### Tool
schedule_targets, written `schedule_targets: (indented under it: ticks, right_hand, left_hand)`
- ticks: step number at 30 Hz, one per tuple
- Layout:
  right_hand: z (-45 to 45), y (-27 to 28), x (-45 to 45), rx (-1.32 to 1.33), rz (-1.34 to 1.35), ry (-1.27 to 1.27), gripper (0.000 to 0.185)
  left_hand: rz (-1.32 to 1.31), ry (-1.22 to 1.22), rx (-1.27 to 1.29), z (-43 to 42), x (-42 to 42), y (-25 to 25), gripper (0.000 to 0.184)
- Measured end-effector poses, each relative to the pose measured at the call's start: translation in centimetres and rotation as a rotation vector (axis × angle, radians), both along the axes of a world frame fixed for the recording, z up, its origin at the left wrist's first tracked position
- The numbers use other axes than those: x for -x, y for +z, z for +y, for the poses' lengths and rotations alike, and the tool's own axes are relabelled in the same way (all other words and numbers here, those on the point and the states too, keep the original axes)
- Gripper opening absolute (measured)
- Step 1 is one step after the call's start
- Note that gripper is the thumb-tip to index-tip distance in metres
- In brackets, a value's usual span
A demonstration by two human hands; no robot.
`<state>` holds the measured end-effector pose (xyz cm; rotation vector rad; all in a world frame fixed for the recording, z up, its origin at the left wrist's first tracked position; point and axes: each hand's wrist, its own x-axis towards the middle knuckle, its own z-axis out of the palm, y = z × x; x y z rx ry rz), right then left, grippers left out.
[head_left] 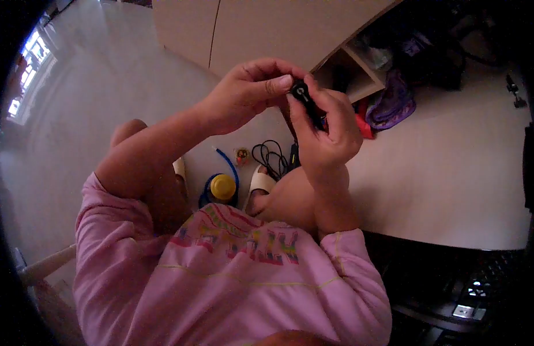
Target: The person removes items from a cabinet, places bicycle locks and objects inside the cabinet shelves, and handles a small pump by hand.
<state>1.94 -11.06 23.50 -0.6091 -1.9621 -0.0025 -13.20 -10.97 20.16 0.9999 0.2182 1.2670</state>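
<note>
A small black object [302,95] with a pale mark near its upper end is held between my two hands, above my lap. My left hand [247,95] has its thumb and fingers closed on the object's upper end. Wrapped round its lower part from the right is my right hand [330,124], thumb and fingers pressed together. The fingers hide much of the object, and I cannot make out what it is.
On the floor are a yellow and blue pump [222,187] with a blue hose, a coiled black cable [269,157] and a small colourful item [241,156]. A wooden cabinet [249,29] stands ahead. A purple bag [392,106] lies at the right.
</note>
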Motion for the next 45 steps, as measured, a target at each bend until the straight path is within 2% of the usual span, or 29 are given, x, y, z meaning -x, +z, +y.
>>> schedule_targets:
  ticks: [2,8,11,14,17,20,26,32,35,38,41,44,45]
  right_hand:
    - [0.0,-0.1,0.1,-0.012,0.004,-0.019,0.025]
    - [1.6,-0.8,-0.2,0.235,0.188,0.114,0.017]
    - [3.2,0.7,-0.9,-0.077,0.053,0.014,0.013]
    - [2.7,0.8,-1.4,0.539,0.302,0.116,0.010]
    - [3.1,1.4,-1.8,0.636,0.155,0.068,0.007]
    - [3.7,1.2,-1.9,0.352,-0.127,-0.012,0.006]
    - [4.3,0.0,-1.7,-0.025,-0.322,-0.093,0.011]
    - [3.9,0.0,-1.4,-0.134,-0.305,-0.093,0.008]
    - [3.3,-0.1,-1.7,-0.057,-0.374,-0.077,0.019]
    - [3.6,-0.3,-1.8,-0.079,-0.338,-0.064,0.014]
    - [2.8,-0.1,-1.8,0.321,-0.043,0.087,0.012]
    - [3.1,0.6,-2.2,0.890,0.188,0.287,0.025]
    - [3.7,0.1,-2.1,0.975,0.171,0.358,0.026]
  left_hand:
    - [-0.004,0.014,0.013,0.0,-0.1,-0.2,0.031]
    - [0.073,0.086,-0.006,0.0,-0.2,0.0,0.026]
    - [0.238,0.181,0.015,0.8,0.2,-0.3,0.022]
    - [0.272,0.208,0.019,1.3,-0.2,-0.7,0.020]
    - [0.267,0.384,0.180,1.4,-0.3,-0.1,0.018]
    - [0.292,0.369,0.118,1.4,0.4,0.3,0.017]
    - [0.256,0.400,0.084,1.5,-0.1,-0.1,0.014]
    - [0.266,0.437,0.005,1.7,-0.1,-1.0,0.015]
    - [0.217,0.462,0.022,1.2,-0.2,-1.0,0.016]
    - [0.181,0.427,0.033,1.3,0.1,-0.9,0.019]
    - [0.161,0.354,0.146,1.7,1.0,-0.8,0.021]
    - [0.185,0.344,0.107,1.5,1.2,-0.3,0.018]
    - [0.219,0.355,0.051,1.6,1.2,-0.3,0.020]
